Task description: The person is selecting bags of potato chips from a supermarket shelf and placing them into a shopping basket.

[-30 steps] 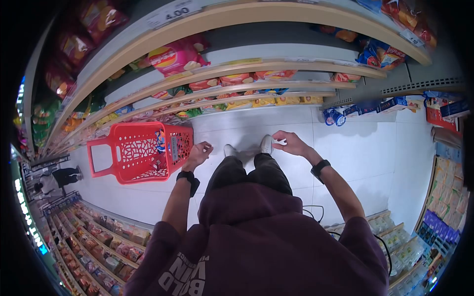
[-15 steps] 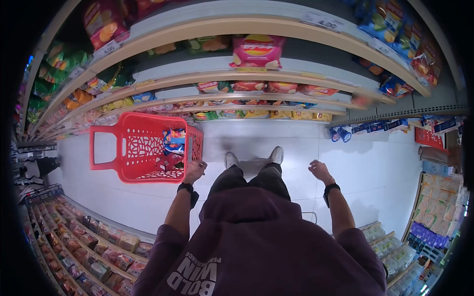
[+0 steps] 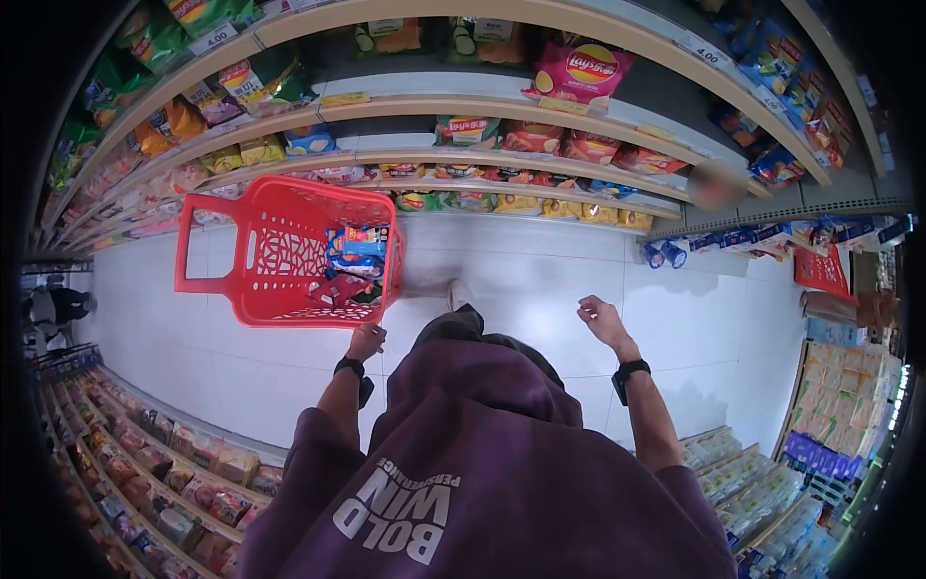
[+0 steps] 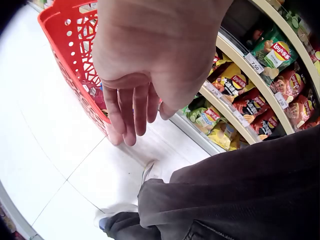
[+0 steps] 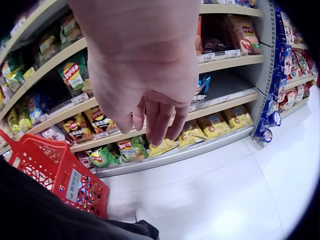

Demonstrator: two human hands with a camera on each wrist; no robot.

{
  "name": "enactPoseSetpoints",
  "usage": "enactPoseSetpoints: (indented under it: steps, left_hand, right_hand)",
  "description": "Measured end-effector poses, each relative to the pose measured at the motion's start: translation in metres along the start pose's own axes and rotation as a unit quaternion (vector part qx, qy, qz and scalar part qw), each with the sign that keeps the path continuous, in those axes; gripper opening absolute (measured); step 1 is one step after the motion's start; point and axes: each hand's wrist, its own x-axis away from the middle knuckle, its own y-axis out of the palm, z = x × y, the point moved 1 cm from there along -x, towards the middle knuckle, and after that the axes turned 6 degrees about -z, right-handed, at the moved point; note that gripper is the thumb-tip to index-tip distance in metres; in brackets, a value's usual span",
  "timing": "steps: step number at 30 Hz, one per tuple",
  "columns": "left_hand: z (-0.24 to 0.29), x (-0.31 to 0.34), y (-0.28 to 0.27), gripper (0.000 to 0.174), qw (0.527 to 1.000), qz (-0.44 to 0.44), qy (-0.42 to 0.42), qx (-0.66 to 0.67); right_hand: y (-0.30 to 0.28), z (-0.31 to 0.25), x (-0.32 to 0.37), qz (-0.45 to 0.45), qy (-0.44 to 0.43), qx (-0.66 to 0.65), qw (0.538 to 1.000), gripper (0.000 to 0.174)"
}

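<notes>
Well, left hand (image 3: 367, 341): fingers loose, empty, beside the red basket (image 3: 241, 297)
Right hand (image 3: 605, 321): slack, empty, above the floor (image 3: 540, 338)
Basket: blue packs (image 3: 363, 241), dark-red pack (image 3: 338, 289) inside

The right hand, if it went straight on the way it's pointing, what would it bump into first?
Probably a yellow bag on the bottom shelf, since the right hand points roughly that way. Depth is unclear, though, so it might reach the floor first.
</notes>
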Motion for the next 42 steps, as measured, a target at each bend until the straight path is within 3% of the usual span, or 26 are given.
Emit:
enactPoseSetpoints:
  steps: [5,10,13,18,22,27,34,38,42]
  left_hand:
    - [-0.008,0.014,-0.001,0.024,0.998,-0.019,0.03,-0.05]
    - [-0.004,0.036,-0.001,0.027,0.995,-0.024,0.054,-0.077]
    - [-0.019,0.044,-0.004,0.026,0.981,-0.064,0.074,-0.166]
    - [-0.042,0.064,-0.014,0.024,0.974,-0.071,0.043,-0.209]
    - [-0.042,0.088,-0.037,0.021,0.974,-0.008,0.11,-0.196]
    - [-0.091,0.09,-0.087,0.02,0.989,0.028,0.115,-0.088]
    - [-0.123,0.077,-0.174,0.021,0.998,0.028,0.059,-0.026]
    - [-0.137,0.03,-0.227,0.026,0.995,0.001,0.078,-0.054]
    - [-0.161,-0.018,-0.267,0.032,0.99,-0.005,0.123,-0.075]
  right_hand:
    - [0.047,-0.029,0.03,0.02,-0.011,-0.043,0.999,0.026]
    - [0.125,-0.017,0.078,0.045,0.002,-0.088,0.995,0.023]
    - [0.181,0.002,0.116,0.053,0.049,-0.132,0.989,0.024]
    - [0.26,0.039,0.187,-0.02,0.125,-0.126,0.984,0.03]
    - [0.29,0.066,0.226,-0.067,0.184,-0.051,0.979,0.035]
    - [0.314,0.078,0.216,-0.069,0.243,-0.083,0.964,0.031]
    - [0.319,-0.029,0.105,-0.039,0.145,-0.038,0.988,0.031]
    - [0.327,-0.138,0.031,-0.023,0.101,0.002,0.995,0.033]
    - [0.349,-0.247,-0.027,-0.074,0.036,0.025,0.996,0.033]
